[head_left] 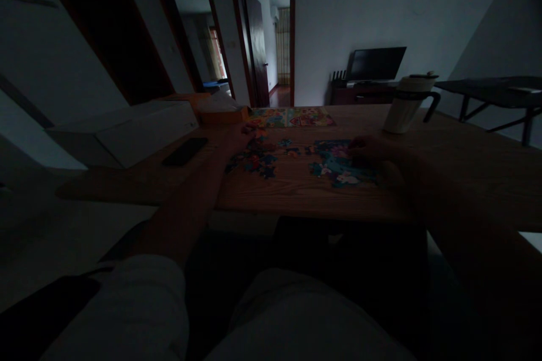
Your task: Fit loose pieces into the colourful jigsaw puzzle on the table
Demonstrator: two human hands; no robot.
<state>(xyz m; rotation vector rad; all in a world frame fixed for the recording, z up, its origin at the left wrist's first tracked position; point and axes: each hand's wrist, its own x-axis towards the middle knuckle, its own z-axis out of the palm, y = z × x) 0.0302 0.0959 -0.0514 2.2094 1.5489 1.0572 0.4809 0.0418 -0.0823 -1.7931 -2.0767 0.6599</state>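
The room is dim. On the wooden table (296,192) lie loose colourful puzzle pieces (258,161) and a partly joined puzzle section (339,166). My left hand (237,138) reaches over the loose pieces near their far edge; its fingers look curled, and I cannot make out what they hold. My right hand (372,152) rests on the joined section with fingers bent down onto the pieces. A colourful picture sheet (292,117) lies further back on the table.
A dark phone (185,151) lies left of the pieces. A white box (127,130) and an orange box (222,113) stand at the left back. A white mug with a dark handle (409,104) stands at the right back. Doorways, a monitor and another table lie beyond.
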